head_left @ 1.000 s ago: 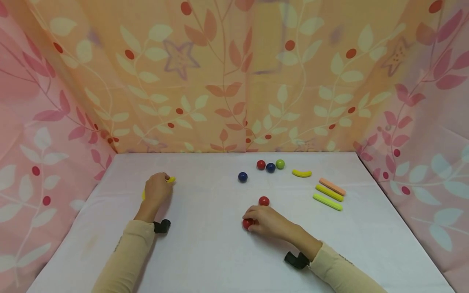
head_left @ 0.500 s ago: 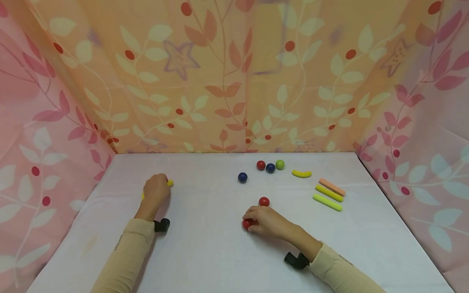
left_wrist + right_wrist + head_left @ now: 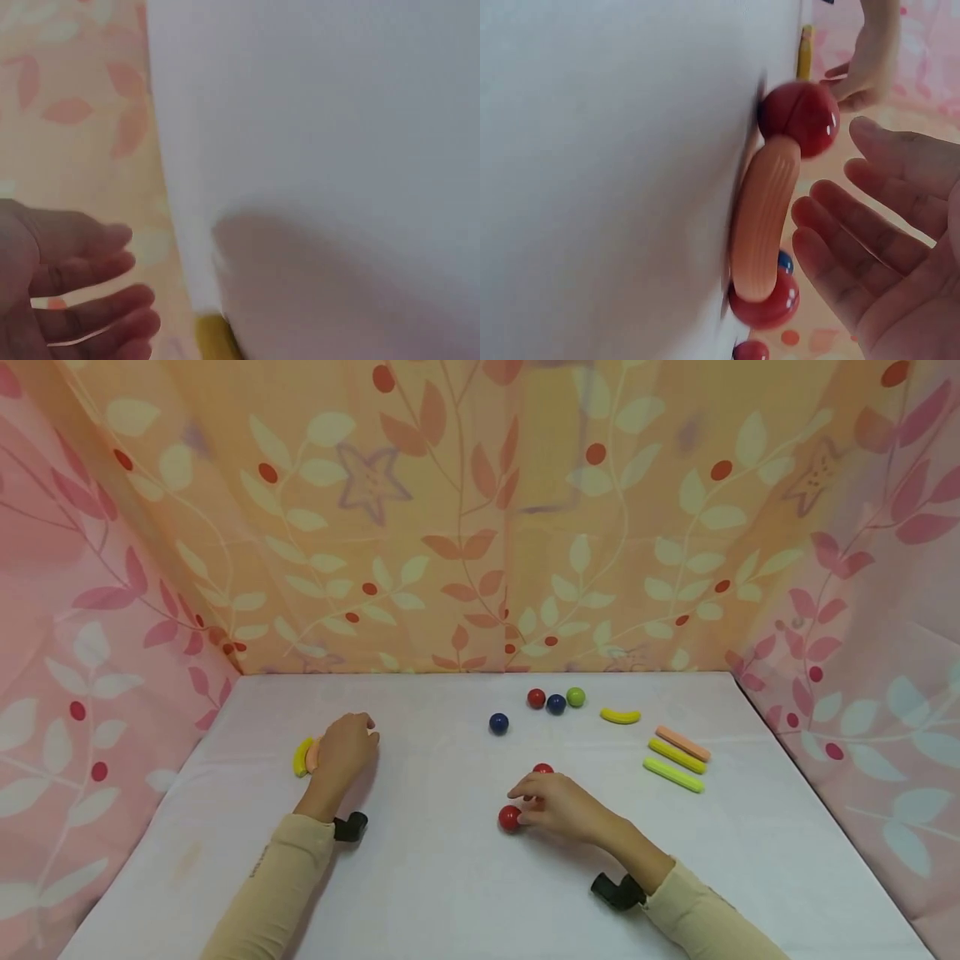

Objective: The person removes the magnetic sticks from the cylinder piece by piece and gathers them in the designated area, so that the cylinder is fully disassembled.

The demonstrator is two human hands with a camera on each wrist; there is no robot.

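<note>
A: What takes up most of the view?

B: The curtain (image 3: 480,518) hung on three sides, orange at the back and pink at the flanks, printed with leaves, berries and stars; below it the table (image 3: 450,893) under a plain white cloth; no brand, label or writing can be read anywhere.

A: And what are the hands at?

B: The right hand (image 3: 558,806) hovers just beside a curved peach stick (image 3: 765,217), ribbed along its length, which joins two glossy red balls, the near red ball (image 3: 509,817) and the far red ball (image 3: 543,769); the piece lies on the table a little right of centre; in the wrist view the fingers (image 3: 870,240) are spread and relaxed, close to the stick but gripping nothing.

A: The left hand?

B: The left hand (image 3: 345,747) rests on the table's left part with loosely bent fingers, holding nothing; just beside it, on its outer side, lie a yellow curved stick (image 3: 301,757) and a peach piece (image 3: 312,755), side by side; whether the hand touches them I cannot tell.

A: Anything else?

B: Toward the back, a lone blue ball (image 3: 498,723); behind it a row of red ball (image 3: 536,697), blue ball (image 3: 556,703) and green ball (image 3: 575,697), touching or nearly so; to the right a yellow banana-shaped stick (image 3: 620,716), then three straight sticks lying parallel: peach (image 3: 682,742), yellow (image 3: 677,756), lime (image 3: 672,775).
</note>
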